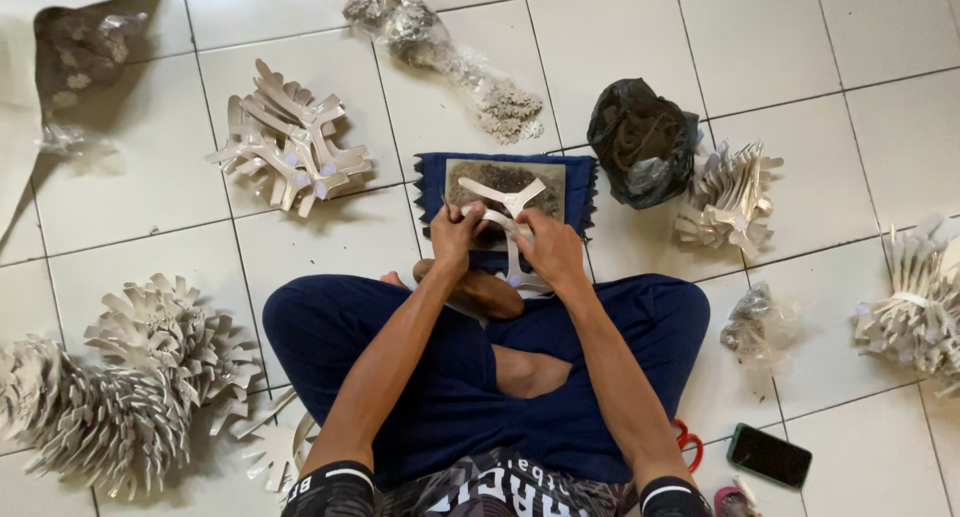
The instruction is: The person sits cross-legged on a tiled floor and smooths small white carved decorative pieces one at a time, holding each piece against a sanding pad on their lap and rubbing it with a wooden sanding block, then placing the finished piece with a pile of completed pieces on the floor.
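a person sits cross-legged on a white tiled floor (620, 37), seen from above, both hands working at a white three-armed plastic piece (505, 199) that lies over a dark blue cloth (432, 182) just beyond the knees. the left hand (456, 237) has its grip closed on the near left arm of the piece; the right hand (550, 249) pinches the stem of it from the other side, the two hands almost touching. a flat tray of grey-brown material (490, 175) rests on the cloth under the piece. stacks of the same white pieces ring the scene: one heap (288, 137) far left, fanned rows (120, 377) near left, another stack (730, 202) to the right of a black plastic bag (640, 142), and more (915, 307) at the right edge. clear bags of small parts (440, 47) lie at the far side. a dark phone (768, 456) lies near right, beside red-handled scissors (688, 443).
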